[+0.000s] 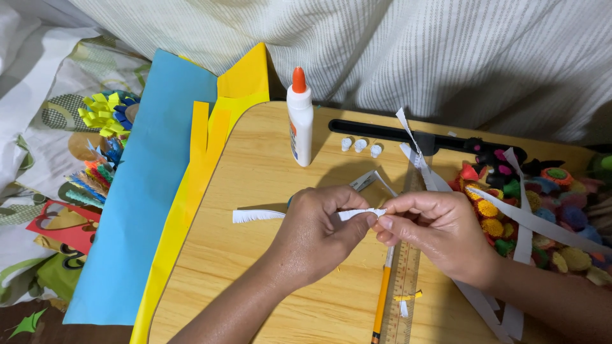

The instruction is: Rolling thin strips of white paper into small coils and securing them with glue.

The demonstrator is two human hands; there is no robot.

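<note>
Pinching a white fringed paper strip (255,216) from both ends of its middle stretch, the left hand (315,232) and the right hand (433,232) are held low over the wooden surface (255,274). The strip is gripped between thumb and fingers of the left hand, its fringed tail jutting out to the left, while its other end is nipped by the fingertips (384,223) of the right hand (both grips pressed together on the paper). A pencil (382,299) and a ruler (403,286) are laid beneath the hands. A glue bottle (299,121) with an orange cap is stood upright further back, with three small white paper rolls (361,145) just beside it. Blue and yellow paper sheets (159,191) are spread at the left edge; coloured paper flowers (535,216) are heaped at the right.
</note>
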